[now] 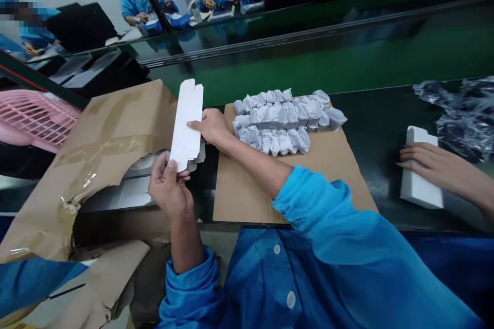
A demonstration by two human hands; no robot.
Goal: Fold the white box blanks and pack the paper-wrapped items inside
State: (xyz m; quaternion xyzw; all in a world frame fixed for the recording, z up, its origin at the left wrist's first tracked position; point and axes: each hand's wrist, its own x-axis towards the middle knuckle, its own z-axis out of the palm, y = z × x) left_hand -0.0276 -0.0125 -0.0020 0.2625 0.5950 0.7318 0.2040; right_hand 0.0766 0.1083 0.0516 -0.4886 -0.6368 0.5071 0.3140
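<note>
A stack of flat, unfolded white cartons [187,128] is between my two hands, tilted upright beside the torn cardboard box. My left hand [172,190] grips the lower end, thumb in front and fingers behind. My right hand [212,126] pinches the right edge near the middle, its thumb lying on the white face; the fingers behind are partly hidden. Right of my hands, several small items wrapped in whitish paper [276,115] lie in rows on a flat cardboard sheet [250,185].
A big taped cardboard box [116,118], torn open at its front, holds more white cartons [123,193]. At the right, another person's hand [428,164] holds a white box [420,190] near clear plastic bags [463,113]. A pink basket [34,113] stands left. Co-workers sit across the green-sided line.
</note>
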